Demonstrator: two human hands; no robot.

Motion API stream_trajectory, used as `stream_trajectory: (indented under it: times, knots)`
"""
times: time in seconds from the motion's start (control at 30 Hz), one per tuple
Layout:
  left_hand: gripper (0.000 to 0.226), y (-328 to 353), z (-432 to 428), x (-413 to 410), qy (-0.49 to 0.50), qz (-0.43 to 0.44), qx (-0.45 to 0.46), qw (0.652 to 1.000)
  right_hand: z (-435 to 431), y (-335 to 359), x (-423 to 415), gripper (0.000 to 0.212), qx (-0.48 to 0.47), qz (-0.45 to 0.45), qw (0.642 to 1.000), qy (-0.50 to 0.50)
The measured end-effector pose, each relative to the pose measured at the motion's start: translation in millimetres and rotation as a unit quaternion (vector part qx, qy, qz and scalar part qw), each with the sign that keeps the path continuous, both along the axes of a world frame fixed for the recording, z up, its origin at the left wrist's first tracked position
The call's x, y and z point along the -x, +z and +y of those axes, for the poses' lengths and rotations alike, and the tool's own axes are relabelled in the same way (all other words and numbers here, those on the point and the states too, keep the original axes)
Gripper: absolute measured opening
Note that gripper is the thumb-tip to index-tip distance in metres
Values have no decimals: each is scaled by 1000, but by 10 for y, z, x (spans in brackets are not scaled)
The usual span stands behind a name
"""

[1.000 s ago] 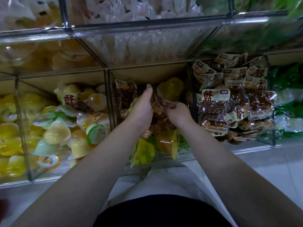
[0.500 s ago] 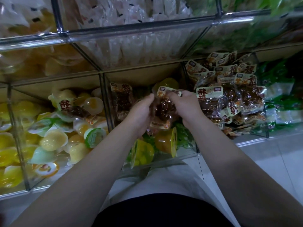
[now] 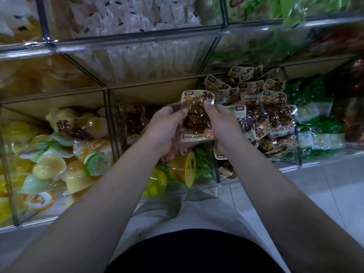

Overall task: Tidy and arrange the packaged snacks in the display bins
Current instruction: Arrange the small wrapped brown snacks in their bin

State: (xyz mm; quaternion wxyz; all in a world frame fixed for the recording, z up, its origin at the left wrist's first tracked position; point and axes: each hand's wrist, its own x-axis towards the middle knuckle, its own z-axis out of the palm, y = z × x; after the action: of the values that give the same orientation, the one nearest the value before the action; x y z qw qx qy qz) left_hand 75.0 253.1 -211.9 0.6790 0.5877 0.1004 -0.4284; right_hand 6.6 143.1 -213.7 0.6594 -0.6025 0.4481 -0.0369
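Observation:
Both hands hold one clear snack packet [image 3: 197, 119] of brown meat with a cream label, raised above the middle clear bin [image 3: 199, 182]. My left hand [image 3: 167, 129] grips its left side and my right hand [image 3: 220, 125] pinches its right edge and top. One more brown packet [image 3: 133, 123] leans at the back left of the middle bin, over yellow and orange jelly cups [image 3: 181, 168]. The bin to the right [image 3: 291, 160] is piled with several matching brown packets [image 3: 275, 113].
The left bin [image 3: 11, 194] holds many yellow and green jelly cups [image 3: 49, 168], with one brown packet [image 3: 67, 127] lying on top. Green-wrapped snacks [image 3: 319, 131] fill the far right bin. An upper row of bins holds white packets [image 3: 137, 18]. Pale floor tiles [image 3: 325, 194] lie at lower right.
Both hands went from reaching down among the middle bin's contents to lifting a brown packet out. The packet now sits higher and further right, held between the two hands.

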Motion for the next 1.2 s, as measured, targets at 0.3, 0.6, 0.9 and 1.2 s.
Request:
stream_trajectory:
  times: [0.3, 0.6, 0.9, 1.2]
  knots:
    - [22, 141, -416, 455, -22, -105, -61, 992, -491, 102, 434, 21, 63, -20, 997, 51]
    - [55, 77, -780, 811, -189, -294, -108, 931, -967, 90, 703, 32, 69, -19, 997, 25]
    - [130, -140, -837, 1010, -452, -449, -325, 699, -1192, -37, 908, 28, 61, 15, 998, 23]
    - [97, -295, -955, 1045, -383, -520, -367, 669, -1250, -64, 1017, 23, 58, 9, 997, 49]
